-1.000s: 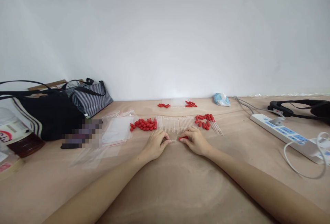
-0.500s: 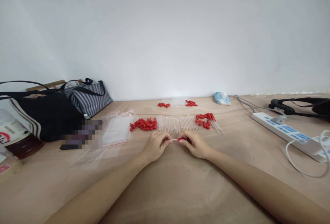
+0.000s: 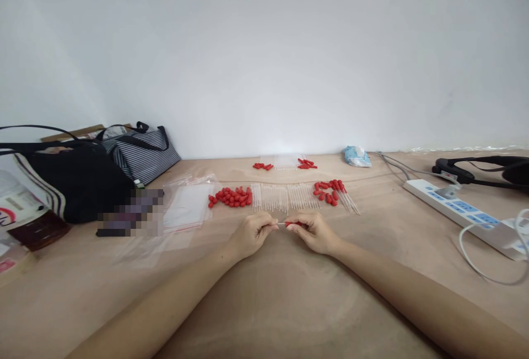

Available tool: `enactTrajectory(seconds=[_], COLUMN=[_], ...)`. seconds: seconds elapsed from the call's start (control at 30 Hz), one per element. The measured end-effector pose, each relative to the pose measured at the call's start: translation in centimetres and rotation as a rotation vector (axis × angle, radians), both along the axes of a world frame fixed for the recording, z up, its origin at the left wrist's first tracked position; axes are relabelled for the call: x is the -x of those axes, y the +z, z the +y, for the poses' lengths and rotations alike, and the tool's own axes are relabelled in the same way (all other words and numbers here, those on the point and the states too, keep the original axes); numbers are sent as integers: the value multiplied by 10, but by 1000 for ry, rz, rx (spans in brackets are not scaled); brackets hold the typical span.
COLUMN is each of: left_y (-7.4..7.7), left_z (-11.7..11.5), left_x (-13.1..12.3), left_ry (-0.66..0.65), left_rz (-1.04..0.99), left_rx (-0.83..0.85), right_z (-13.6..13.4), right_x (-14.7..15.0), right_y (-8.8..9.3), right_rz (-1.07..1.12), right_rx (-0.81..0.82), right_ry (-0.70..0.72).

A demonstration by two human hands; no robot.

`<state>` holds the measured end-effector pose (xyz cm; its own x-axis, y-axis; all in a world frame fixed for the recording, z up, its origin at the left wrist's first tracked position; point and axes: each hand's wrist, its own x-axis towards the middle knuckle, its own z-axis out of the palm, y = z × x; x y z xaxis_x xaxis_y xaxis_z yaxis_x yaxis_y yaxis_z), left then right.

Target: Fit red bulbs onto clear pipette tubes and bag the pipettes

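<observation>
My left hand [image 3: 255,234] is closed, pinching a thin whitish stick [image 3: 281,224] that lies level between my two hands. My right hand [image 3: 313,232] grips a red bulb-shaped cap [image 3: 289,223] at the stick's other end; fingers hide most of the cap. Just beyond my hands lies a row of similar thin sticks [image 3: 269,198]. A pile of red caps [image 3: 231,197] sits at its left. To the right are loose red caps [image 3: 328,197] and several sticks with red caps fitted [image 3: 349,201].
Clear zip bags [image 3: 188,204] and a pixelated dark object [image 3: 130,213] lie left, near a black bag [image 3: 88,188], striped bag [image 3: 144,155] and bottle [image 3: 37,232]. A power strip [image 3: 463,210] with cables stands right; a blue-white packet [image 3: 357,156] lies by the wall.
My left hand has shifted slightly right, closer to my right hand. Less of the stick shows between them. My right hand has stayed nearly still.
</observation>
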<state>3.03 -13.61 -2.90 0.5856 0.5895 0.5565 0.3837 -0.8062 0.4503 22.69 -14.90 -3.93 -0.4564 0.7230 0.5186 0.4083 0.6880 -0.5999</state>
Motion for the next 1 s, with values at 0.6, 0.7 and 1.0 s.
enactTrajectory(seconds=[0.6, 0.7, 1.0], left_y=[-5, -5, -6], left_z=[-5, -6, -5], left_x=[-2, -3, -4], left_ry=[39, 44, 23], left_rz=[204, 226, 233], left_rx=[-183, -184, -170], right_z=[2, 3, 7], right_x=[0, 1, 2], right_y=[1, 1, 1], right_rz=[-347, -363, -369], right_rx=[-254, -249, -235], right_ry=[-23, -4, 17])
